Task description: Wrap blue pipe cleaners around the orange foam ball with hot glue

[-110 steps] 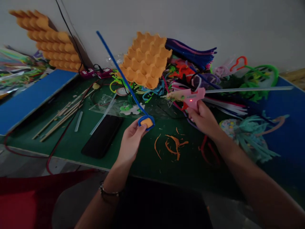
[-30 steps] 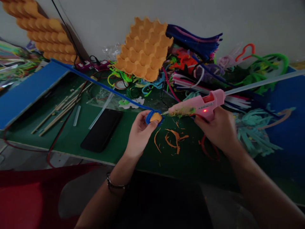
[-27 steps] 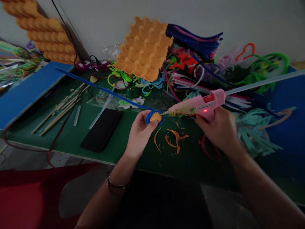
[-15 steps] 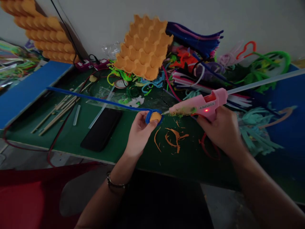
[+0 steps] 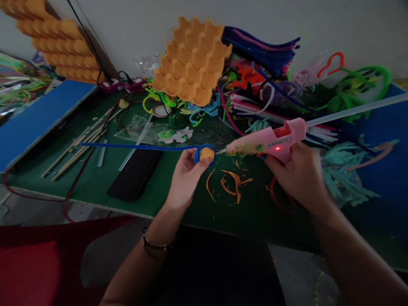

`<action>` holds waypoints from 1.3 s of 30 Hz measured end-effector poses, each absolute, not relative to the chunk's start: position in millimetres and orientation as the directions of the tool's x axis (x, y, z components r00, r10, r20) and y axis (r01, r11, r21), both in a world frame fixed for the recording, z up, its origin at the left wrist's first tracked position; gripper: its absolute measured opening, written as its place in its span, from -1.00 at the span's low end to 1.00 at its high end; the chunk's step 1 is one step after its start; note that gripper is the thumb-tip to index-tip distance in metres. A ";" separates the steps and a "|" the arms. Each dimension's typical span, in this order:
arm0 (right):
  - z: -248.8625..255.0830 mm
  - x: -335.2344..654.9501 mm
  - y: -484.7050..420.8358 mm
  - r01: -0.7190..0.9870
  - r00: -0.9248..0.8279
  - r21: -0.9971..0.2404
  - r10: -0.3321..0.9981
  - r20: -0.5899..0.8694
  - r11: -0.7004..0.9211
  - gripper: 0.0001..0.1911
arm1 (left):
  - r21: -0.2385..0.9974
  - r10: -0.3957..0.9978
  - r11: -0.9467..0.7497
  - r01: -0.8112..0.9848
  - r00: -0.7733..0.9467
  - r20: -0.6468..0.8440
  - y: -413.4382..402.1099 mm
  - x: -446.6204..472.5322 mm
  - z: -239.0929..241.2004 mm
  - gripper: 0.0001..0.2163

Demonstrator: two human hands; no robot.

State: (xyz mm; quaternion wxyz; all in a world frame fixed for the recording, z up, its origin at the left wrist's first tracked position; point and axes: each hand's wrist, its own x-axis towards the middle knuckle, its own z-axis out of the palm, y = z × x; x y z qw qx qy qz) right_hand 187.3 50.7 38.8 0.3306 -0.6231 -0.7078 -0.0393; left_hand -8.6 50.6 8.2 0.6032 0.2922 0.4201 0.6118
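Note:
My left hand (image 5: 186, 178) pinches a small orange cup-like piece (image 5: 208, 154), which looks like cut egg carton. A blue pipe cleaner (image 5: 137, 147) is wound around its edge, and the long free end stretches out to the left. In my right hand (image 5: 302, 174) is a pink hot glue gun (image 5: 274, 140) with its red light lit and a long clear glue stick (image 5: 357, 110) out of its back. The nozzle is at the right side of the blue rim; whether it touches cannot be made out. Orange scraps (image 5: 236, 182) lie below on the green table (image 5: 191, 208).
A black phone (image 5: 135, 174) and wooden sticks (image 5: 81, 146) lie to the left. An orange egg tray (image 5: 193, 61) leans at the back among bundles of pipe cleaners (image 5: 261, 49). Dark red cables (image 5: 75, 187) cross the table's left part. A red chair (image 5: 28, 259) stands lower left.
The pipe cleaner's free end has swung downward and rightward, now lying nearly level. The orange piece has turned slightly in my left hand. The glue gun stays at its rim.

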 end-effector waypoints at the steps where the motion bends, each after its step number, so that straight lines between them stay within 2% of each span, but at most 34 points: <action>1: 38.5 187.6 50.4 0.909 -0.013 -0.351 0.857 0.516 0.225 -0.79 | 0.861 0.982 0.084 -0.502 -0.107 -0.158 50.6 -8.3 8.1 -0.81; 11: 37.6 185.8 48.0 0.908 -0.037 -0.340 0.854 0.519 0.246 -0.80 | 0.820 0.977 0.106 -0.562 -0.096 -0.192 53.2 -7.6 5.5 -0.77; 23: 32.6 186.0 45.1 0.927 -0.081 -0.270 0.844 0.529 0.259 -0.95 | 0.828 0.985 0.103 -0.551 -0.060 -0.163 52.7 -7.9 3.9 -0.82; 29: 33.2 185.9 43.4 0.941 -0.084 -0.238 0.846 0.527 0.242 -0.93 | 0.789 0.987 0.101 -0.606 -0.038 -0.155 53.4 -6.7 3.7 -0.82; 34: 34.0 183.1 44.5 0.945 -0.091 -0.205 0.806 0.585 0.256 -0.86 | 0.756 0.981 0.123 -0.643 -0.038 -0.191 53.4 -5.6 2.2 -0.83; 39: 35.8 182.5 42.5 0.922 -0.046 -0.288 0.813 0.581 0.259 -0.76 | 0.771 0.979 0.130 -0.623 -0.041 -0.198 55.0 -6.4 3.7 -0.85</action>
